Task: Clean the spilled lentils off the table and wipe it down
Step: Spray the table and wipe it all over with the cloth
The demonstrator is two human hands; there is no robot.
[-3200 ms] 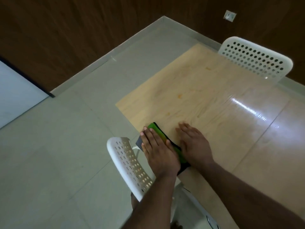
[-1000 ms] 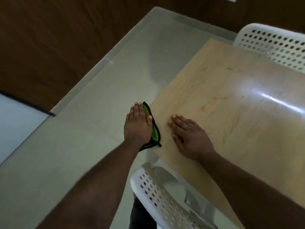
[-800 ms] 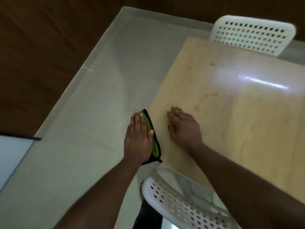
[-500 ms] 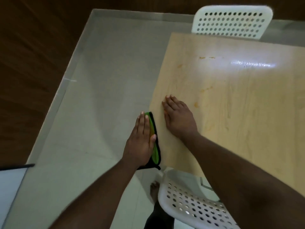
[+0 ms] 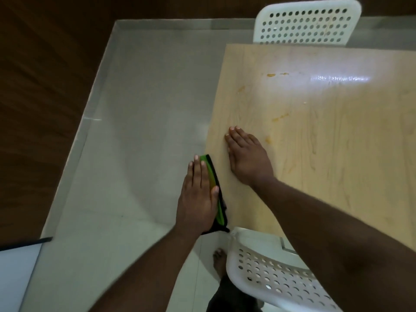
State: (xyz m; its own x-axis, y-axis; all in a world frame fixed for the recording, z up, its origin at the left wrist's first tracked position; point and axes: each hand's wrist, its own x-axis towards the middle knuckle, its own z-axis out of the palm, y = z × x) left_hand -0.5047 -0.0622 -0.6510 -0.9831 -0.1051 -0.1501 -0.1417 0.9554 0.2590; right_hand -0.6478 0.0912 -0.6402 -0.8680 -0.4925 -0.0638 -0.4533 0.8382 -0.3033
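Note:
My left hand [image 5: 198, 197] lies with straight fingers on a green cloth with a black border [image 5: 213, 190], holding it against the left edge of the light wooden table [image 5: 326, 154]. The thumb rests across the green part. Most of the cloth is hidden under the hand. My right hand [image 5: 245, 156] lies flat, palm down, on the tabletop just inside that edge, a little ahead of the cloth. Orange smears [image 5: 280, 117] mark the tabletop beyond the right hand, with more [image 5: 271, 75] near the far edge. I see no loose lentils.
A white perforated chair [image 5: 270, 269] stands at the table's near corner, under my right forearm. A second white chair [image 5: 306, 23] stands at the far edge. Grey floor tiles [image 5: 139, 131] lie left of the table, with dark wooden wall panels [image 5: 40, 86] beyond. My foot [image 5: 219, 260] shows below.
The cloth was flat on the tabletop near the corner; my left hand now has it at the table's left edge. My right hand has slid slightly forward along that edge.

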